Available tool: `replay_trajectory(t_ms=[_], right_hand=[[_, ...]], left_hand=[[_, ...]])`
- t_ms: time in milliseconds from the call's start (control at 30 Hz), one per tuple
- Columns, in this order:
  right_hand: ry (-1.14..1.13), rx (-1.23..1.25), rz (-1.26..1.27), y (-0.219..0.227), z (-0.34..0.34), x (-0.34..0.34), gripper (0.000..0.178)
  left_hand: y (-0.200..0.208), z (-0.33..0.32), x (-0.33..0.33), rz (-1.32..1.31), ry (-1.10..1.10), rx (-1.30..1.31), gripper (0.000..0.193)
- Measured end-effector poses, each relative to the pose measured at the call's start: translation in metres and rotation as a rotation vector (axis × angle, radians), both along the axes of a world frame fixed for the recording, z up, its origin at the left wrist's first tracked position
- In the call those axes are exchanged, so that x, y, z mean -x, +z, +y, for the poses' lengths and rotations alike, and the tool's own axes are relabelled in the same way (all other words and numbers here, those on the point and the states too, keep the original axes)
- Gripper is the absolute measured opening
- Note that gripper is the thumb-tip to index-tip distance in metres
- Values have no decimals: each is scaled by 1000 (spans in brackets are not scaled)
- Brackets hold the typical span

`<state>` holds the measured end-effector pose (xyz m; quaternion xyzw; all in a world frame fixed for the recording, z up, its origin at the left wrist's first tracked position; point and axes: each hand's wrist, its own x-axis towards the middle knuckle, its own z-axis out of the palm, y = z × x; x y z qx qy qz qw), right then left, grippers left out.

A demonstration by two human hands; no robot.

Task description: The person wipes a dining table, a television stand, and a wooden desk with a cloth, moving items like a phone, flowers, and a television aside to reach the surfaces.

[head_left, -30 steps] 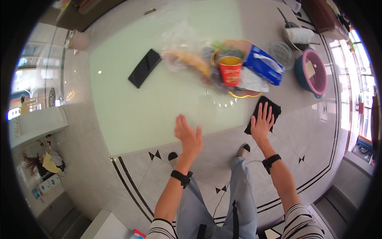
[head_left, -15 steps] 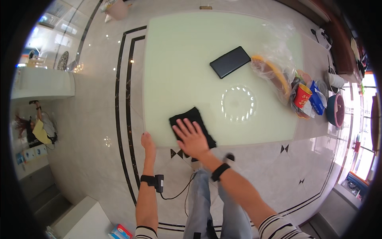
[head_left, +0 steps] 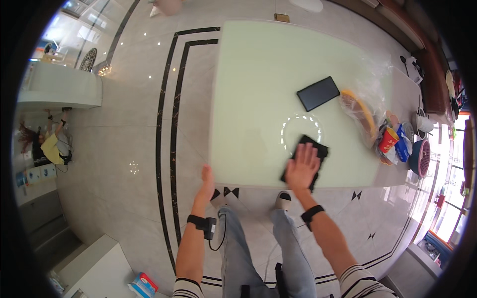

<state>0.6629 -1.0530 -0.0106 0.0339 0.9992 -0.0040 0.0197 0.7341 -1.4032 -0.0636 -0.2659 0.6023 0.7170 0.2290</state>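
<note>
My right hand (head_left: 303, 170) lies flat, fingers spread, on a folded black cloth (head_left: 322, 150) near the front edge of a pale green glass tabletop (head_left: 248, 99). The cloth is pressed against the surface beneath my palm. At the table's near left corner is my left hand (head_left: 204, 182), seen edge-on with its thumb side up. Its other fingers are hidden, so I cannot tell whether it grips the edge. Farther back on the table rests a dark flat phone or tablet (head_left: 318, 94).
Right of the dark device lies crumpled clear plastic (head_left: 355, 111) with a yellow-orange curved item in it. Beyond are a red paper cup (head_left: 388, 141), a blue packet (head_left: 403, 142) and a pink-and-dark basket (head_left: 421, 158). A white cabinet (head_left: 99, 270) stands at lower left.
My right hand and the black cloth have slid to the right along the table's front part. The view has shifted; my left hand stays by the near left corner.
</note>
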Motion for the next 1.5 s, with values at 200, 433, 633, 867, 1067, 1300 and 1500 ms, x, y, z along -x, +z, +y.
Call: replay_trajectory(t_ms=[200, 433, 633, 867, 1067, 1300, 1500], right_hand=[[321, 304, -17, 18, -224, -3, 66], [109, 259, 59, 27, -262, 47, 64], [-76, 190, -8, 20, -269, -53, 65], [-284, 195, 53, 32, -284, 86, 66], [-435, 181, 58, 20, -259, 66, 67], [-893, 102, 59, 9, -247, 53, 69], [-820, 219, 79, 13, -299, 246, 73]], left_hand=[[76, -11, 30, -149, 86, -335, 103], [61, -42, 45, -346, 100, -755, 109], [64, -47, 119, -42, -76, -285, 99], [49, -41, 288, 354, -407, 133, 85], [89, -34, 418, 645, -709, 492, 84], [74, -43, 558, 918, -885, 873, 76], [66, -7, 650, 859, -988, 929, 74]])
